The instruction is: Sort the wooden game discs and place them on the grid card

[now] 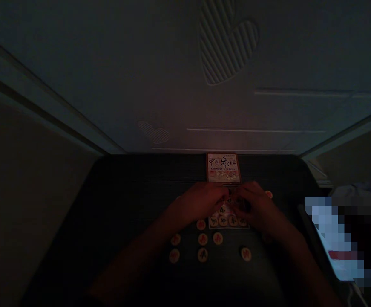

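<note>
In dim light, both hands meet over a light-coloured box base (pixel 228 227) on the dark table. Rows of round Chinese chess pieces (pixel 223 220) with dark characters lie in it. My left hand (pixel 209 198) reaches in from the left, its fingers curled and closed at the upper part of the base. From the right, my right hand (pixel 252 202) bends its fingers inward close to the left fingertips, pinched together. Whatever lies between the fingertips is too dark and hidden to make out. Just beyond the hands lies the printed Chinese chess box lid (pixel 223 168).
Several loose pieces lie nearer me, including a red-marked piece (pixel 217 238), a dark-marked piece (pixel 202 255) and another red-marked piece (pixel 245 253). One piece (pixel 268 194) sits beyond my right wrist. A white panel with hearts (pixel 226 47) rises behind the table; a blurred bright screen (pixel 335 243) glows at right.
</note>
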Demonstrator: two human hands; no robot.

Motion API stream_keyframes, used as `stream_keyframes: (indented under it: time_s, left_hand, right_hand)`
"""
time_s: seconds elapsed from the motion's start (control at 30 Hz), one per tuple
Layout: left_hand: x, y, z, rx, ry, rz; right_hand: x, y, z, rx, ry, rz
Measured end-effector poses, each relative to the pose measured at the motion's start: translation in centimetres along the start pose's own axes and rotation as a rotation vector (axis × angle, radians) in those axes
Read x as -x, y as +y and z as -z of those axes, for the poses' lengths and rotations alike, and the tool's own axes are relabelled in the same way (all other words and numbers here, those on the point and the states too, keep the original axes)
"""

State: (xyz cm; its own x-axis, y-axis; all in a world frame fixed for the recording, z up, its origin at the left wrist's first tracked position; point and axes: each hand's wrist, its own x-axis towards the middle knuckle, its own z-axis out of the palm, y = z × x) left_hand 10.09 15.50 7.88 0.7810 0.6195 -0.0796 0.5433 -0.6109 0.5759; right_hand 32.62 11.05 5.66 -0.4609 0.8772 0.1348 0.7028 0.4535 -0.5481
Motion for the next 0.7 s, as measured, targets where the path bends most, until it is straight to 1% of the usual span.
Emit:
stream_keyframes:
  time_s: [0.1, 0.27, 0.47, 0.7]
  left_hand:
    - [-0.02, -0.03, -0.04, -0.007, 0.003, -0.002]
    - [-0.1, -0.01, -0.02, 0.002, 0.003, 0.008]
    - [-0.08, 0.06, 0.15, 0.007, -0.008, 0.009]
    - [0.1, -0.03, 0.48, -0.015, 0.032, 0.021]
  right_hand:
    - [0.06, 0.05, -0.14, 0.002, -0.027, 0.01]
    - [-0.02, 0.1, -0.28, 0.011, -0.02, 0.004]
    - [-0.01, -0.28, 0.02, -0.002, -0.026, -0.009]
    - [0.08, -0.55, 0.63, 0.06, 0.038, -0.03]
